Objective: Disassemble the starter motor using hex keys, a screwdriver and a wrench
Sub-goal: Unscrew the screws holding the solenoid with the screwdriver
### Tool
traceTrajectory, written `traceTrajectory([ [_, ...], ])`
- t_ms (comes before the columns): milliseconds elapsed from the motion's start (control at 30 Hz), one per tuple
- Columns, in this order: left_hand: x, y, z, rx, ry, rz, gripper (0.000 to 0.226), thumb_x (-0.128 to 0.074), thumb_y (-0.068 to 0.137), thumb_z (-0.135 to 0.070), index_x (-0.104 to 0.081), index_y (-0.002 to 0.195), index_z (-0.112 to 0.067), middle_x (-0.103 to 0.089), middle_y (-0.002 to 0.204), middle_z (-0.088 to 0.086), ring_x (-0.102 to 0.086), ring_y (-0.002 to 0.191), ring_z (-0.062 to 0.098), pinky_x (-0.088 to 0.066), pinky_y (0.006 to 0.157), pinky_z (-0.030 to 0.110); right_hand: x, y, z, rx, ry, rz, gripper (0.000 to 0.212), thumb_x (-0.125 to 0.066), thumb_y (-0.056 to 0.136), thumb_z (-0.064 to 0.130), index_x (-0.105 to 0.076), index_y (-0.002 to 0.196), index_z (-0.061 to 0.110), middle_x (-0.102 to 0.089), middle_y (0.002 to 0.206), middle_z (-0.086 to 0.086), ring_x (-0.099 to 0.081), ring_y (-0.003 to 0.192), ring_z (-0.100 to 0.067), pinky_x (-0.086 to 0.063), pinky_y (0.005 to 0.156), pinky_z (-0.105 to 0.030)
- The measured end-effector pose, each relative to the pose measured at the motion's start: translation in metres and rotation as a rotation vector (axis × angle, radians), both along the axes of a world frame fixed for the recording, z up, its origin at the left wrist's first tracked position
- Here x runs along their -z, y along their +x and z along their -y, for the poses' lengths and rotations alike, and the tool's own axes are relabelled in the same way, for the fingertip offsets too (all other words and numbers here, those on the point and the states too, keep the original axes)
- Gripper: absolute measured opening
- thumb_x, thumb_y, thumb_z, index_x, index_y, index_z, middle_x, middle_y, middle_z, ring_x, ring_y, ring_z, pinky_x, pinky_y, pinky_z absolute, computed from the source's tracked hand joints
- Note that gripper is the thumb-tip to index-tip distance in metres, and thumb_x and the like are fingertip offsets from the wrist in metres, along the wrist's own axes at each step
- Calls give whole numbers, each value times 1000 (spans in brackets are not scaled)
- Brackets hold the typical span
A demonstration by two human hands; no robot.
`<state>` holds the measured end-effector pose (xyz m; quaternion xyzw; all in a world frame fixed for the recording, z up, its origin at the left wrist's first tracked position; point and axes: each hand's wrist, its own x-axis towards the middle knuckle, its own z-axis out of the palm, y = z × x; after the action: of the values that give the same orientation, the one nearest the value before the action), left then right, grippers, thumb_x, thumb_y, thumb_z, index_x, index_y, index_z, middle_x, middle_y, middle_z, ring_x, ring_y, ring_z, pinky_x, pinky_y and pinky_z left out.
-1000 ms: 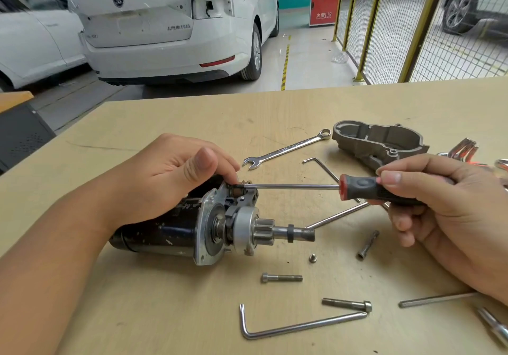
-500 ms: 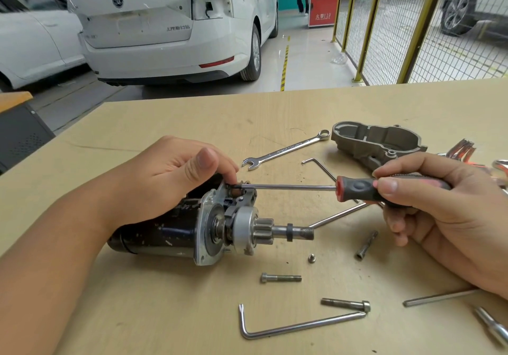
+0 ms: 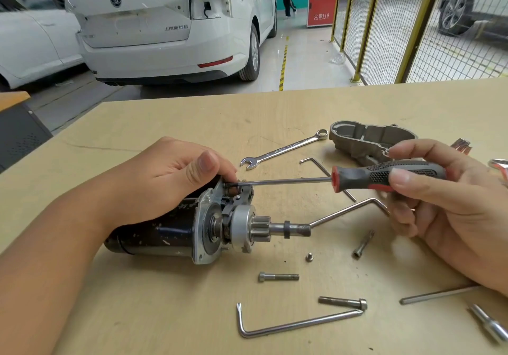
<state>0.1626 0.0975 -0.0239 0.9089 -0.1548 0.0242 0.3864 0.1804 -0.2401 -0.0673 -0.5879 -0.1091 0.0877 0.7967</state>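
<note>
A: Where's the starter motor [image 3: 165, 231] sitting?

B: On its side on the pale wooden worktop [image 3: 170, 313], pinion end pointing right. The left hand [image 3: 165, 179] lies over the black housing, fingers curled round its top, thumb close to the flange.

A: And the screwdriver [image 3: 357, 180]?

B: The right hand [image 3: 450, 203] has it. Its fingers are wrapped round the ribbed red-and-grey handle, and the slim steel shank runs level to the left, with the tip at the fastener beside the solenoid end, just under the left fingertips. I can't tell if the tip is seated in the head.

A: How would you do this step well?

B: Keep the shank in line with the screw, push inward while turning, and let the left hand pin the round housing so it can't roll. That thumb is close; a slipping tip could catch it.

A: Anything loose around?

B: Dull grey socket-head bolts [image 3: 278, 276], one small screw [image 3: 309, 257], and shiny L-shaped hex keys [image 3: 297, 324] in front. Behind are a polished combination wrench [image 3: 286, 149] and a rough cast aluminium nose housing [image 3: 368, 140], already off. The black housing is smooth paint, chipped in spots; the pinion [image 3: 259, 228] is toothed bare steel.
</note>
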Motion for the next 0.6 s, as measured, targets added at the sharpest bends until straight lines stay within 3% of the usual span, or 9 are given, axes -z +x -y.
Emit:
traceTrajectory([
  [100,1,0,-2,-3,-16,-5,119,-41,56,-109,-76,98,-3,-76,97,16,-71,92,32,-56,74,15,-2,-1,-2,-26,-49,-13,68,-99,50,48,-69,101,15,-66,80,-19,-52,41,-26,-46,42,-31],
  [233,5,2,-3,-6,-23,-2,116,-42,61,-106,-76,101,-3,-77,97,14,-73,89,26,-55,72,12,-1,-2,-3,33,-108,-27,70,-89,53,68,-68,95,16,-63,66,-22,-47,33,-24,-45,41,-29],
  [333,7,3,-6,-15,-46,35,101,-38,70,-102,-78,106,-16,-78,101,-2,-74,90,1,-53,75,9,1,-1,-2,32,-65,14,65,-94,53,58,-68,95,17,-61,69,-22,-43,34,-22,-40,41,-25],
  [433,6,7,-12,-95,97,24,84,-22,75,-102,-75,106,-43,-76,103,-21,-71,101,-2,-55,93,33,2,0,0,-17,-1,28,65,-99,49,38,-69,103,18,-62,73,-17,-44,38,-20,-39,41,-26],
  [500,7,10,-15,-117,151,-25,83,-20,80,-99,-77,101,-43,-77,101,-22,-71,99,0,-53,99,42,2,0,0,-42,-23,38,68,-100,47,32,-70,106,15,-66,78,-15,-47,40,-21,-41,41,-27],
  [600,8,12,-15,-106,152,-51,75,-25,87,-88,-80,102,-40,-78,102,-22,-71,100,-1,-52,99,40,1,-2,-2,-30,-85,34,64,-97,53,51,-73,97,12,-69,74,-21,-49,35,-25,-45,40,-29],
])
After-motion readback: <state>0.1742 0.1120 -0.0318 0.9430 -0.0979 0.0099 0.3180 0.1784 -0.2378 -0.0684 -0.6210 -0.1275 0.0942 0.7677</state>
